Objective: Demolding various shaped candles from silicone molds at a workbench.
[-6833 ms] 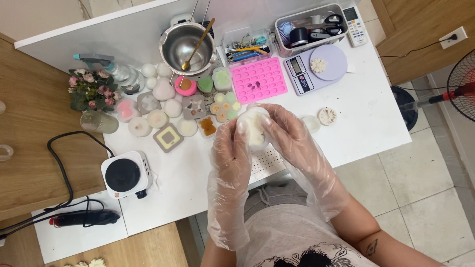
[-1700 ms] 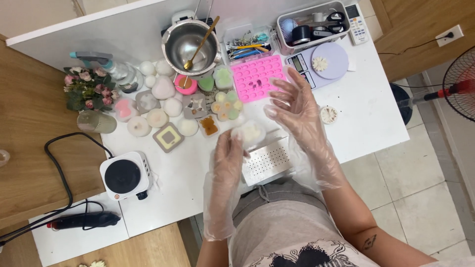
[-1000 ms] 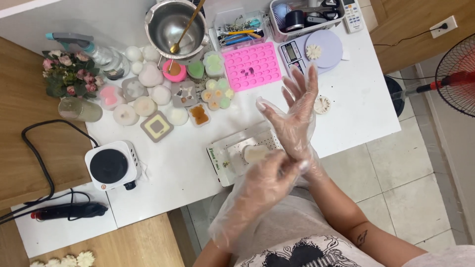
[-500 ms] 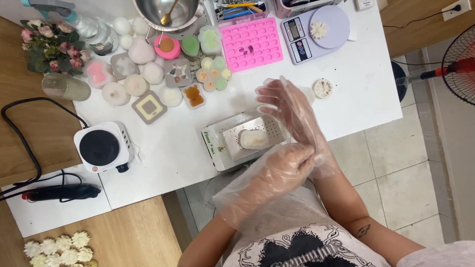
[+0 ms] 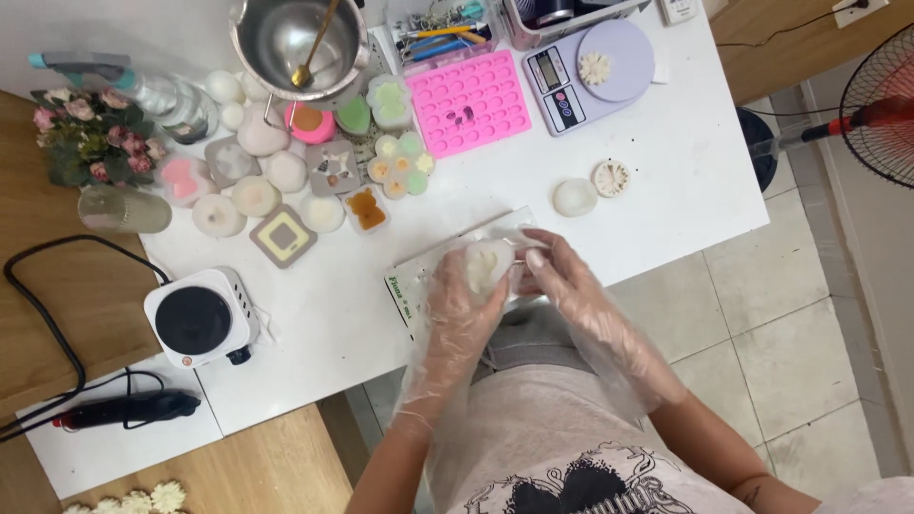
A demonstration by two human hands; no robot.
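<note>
Both my hands wear loose clear plastic gloves. My left hand (image 5: pixel 459 306) and my right hand (image 5: pixel 562 276) close together around a pale cream moulded lump (image 5: pixel 486 266), held just above a small clear tray (image 5: pixel 411 284) at the table's near edge. The lump shows between my fingertips; its underside is hidden. A white round piece (image 5: pixel 574 197) and a cream flower-shaped piece (image 5: pixel 611 177) lie on the white table (image 5: pixel 666 152) just beyond my right hand.
A pink silicone mould (image 5: pixel 468 101), a lilac kitchen scale (image 5: pixel 590 71) and a steel pot with a spoon (image 5: pixel 297 38) stand at the back. Several small pastel moulds and shapes (image 5: pixel 286 181) fill the left. A white hotplate (image 5: pixel 195 319) sits near left.
My hands had come apart, the right lifted with fingers spread while the left rubbed the glove at its wrist. Now both are back on the cream lump. The view has tilted toward me.
</note>
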